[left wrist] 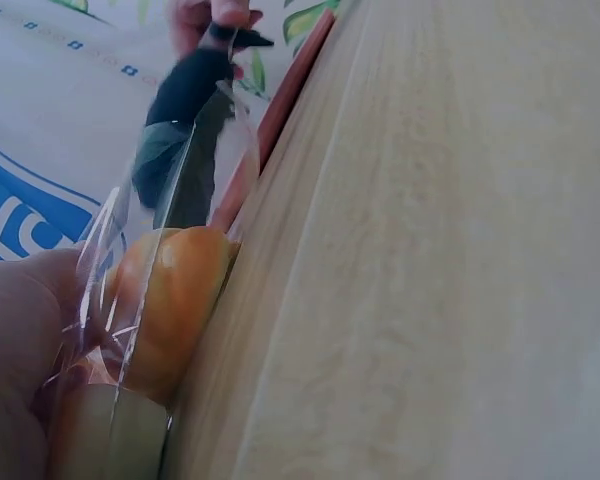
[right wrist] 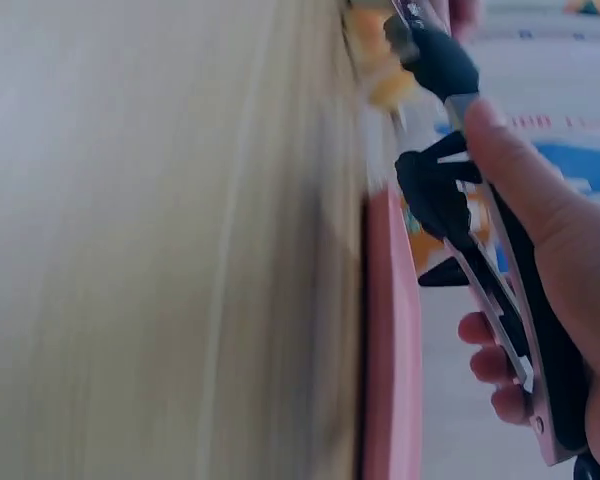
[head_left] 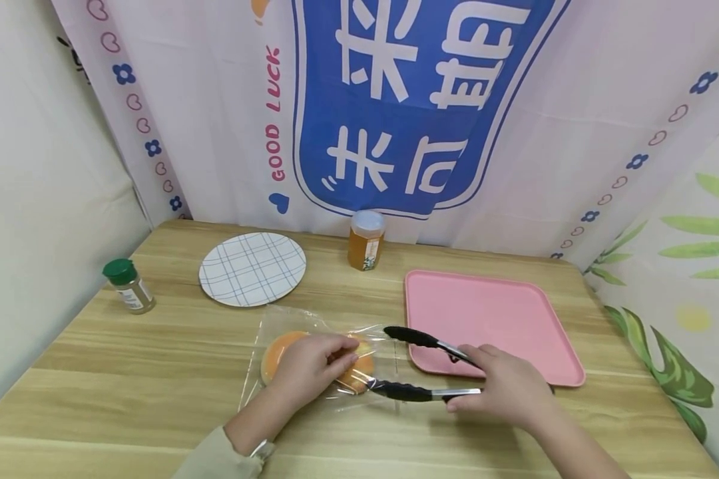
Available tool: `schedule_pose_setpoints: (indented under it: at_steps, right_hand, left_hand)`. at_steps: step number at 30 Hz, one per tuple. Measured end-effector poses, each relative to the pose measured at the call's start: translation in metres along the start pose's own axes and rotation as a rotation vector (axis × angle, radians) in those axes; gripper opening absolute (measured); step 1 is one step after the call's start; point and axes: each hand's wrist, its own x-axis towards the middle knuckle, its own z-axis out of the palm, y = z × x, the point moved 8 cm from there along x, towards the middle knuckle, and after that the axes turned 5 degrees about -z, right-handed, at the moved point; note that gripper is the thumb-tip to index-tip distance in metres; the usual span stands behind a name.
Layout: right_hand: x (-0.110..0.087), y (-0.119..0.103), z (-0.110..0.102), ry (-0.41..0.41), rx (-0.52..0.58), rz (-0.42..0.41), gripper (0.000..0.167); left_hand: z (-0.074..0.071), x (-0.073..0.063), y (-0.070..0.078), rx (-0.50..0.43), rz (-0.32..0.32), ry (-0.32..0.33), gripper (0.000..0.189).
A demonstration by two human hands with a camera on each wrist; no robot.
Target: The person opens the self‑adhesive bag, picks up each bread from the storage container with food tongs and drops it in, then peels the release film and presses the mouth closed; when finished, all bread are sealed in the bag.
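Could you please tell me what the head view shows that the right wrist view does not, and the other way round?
Only the head view shows the checked plate and the green-capped bottle. Only the right wrist view shows the rivet near the end of the tongs. Both show the tongs gripped by the right hand, the pink tray and some bread, blurred in the wrist view.

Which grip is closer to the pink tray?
Right! The right grip is by the near edge of the pink tray; the left grip is farther away, off to its left.
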Motion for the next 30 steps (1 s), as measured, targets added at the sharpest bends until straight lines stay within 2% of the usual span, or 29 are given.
schedule_pose_setpoints:
  at_steps: [6,10,14,21,27,30]
  right_hand:
    - [-0.022,0.035,-0.023,0.088,0.085,0.035,0.099]
    - [-0.037,0.070,-0.032,0.101,0.157,0.137,0.105]
    - [-0.050,0.110,-0.032,0.046,0.206,0.280,0.110]
    - [-0.067,0.168,-0.028,0.057,0.233,0.482,0.112]
    - [-0.087,0.216,-0.016,0.071,0.296,0.777,0.115]
    - [-0.095,0.231,-0.008,0.059,0.323,0.867,0.118]
  left_hand:
    - [-0.001,0.000,0.002,-0.030,0.006,0.005,0.017]
    - [-0.002,0.001,0.004,-0.036,0.017,0.016,0.017]
    - [-0.002,0.001,0.005,-0.038,0.018,0.023,0.017]
    - [-0.001,0.000,0.004,-0.049,0.010,0.014,0.016]
    - [-0.001,0.000,0.004,-0.065,0.012,0.016,0.015]
    - [-0.001,0.000,0.004,-0.063,0.013,0.018,0.015]
